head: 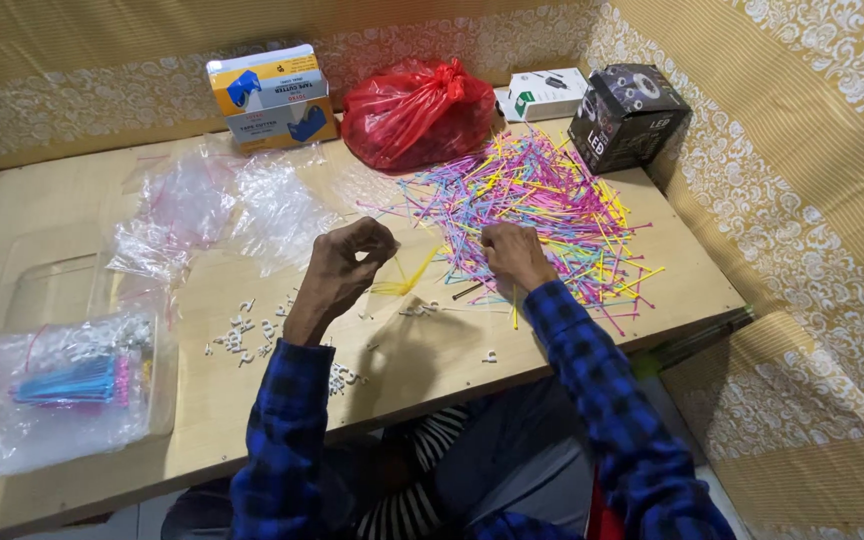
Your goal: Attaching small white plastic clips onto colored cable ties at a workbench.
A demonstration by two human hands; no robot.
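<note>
1. The person's left hand (347, 262), at the centre of the frame, is curled with its fingertips pinched narrowly on a small bunch of yellow cable ties (404, 281), which fans out toward the lower right of the hand.
2. The right hand (514, 256) sits just right of centre, its fingers bent down at the near edge of a loose pile of cable ties (542, 195) in pink, yellow, blue and purple; whether it grips one cannot be told (the fingertips are hidden).
3. That pile spreads over the upper right part of the wooden table (52, 195) and lies in no container.
4. At the lower left, a clear zip bag (62, 385) holds a neat bundle of blue and pink ties.
5. Empty clear plastic bags (217, 205) lie crumpled in the upper left of the table.
6. Small white pieces (242, 335) are scattered near the left wrist.
7. Along the top edge stand a yellow-and-blue cardboard box (272, 95), a knotted red plastic bag (417, 110) (contents not visible), a white box (547, 92) and a black box (627, 115).
</note>
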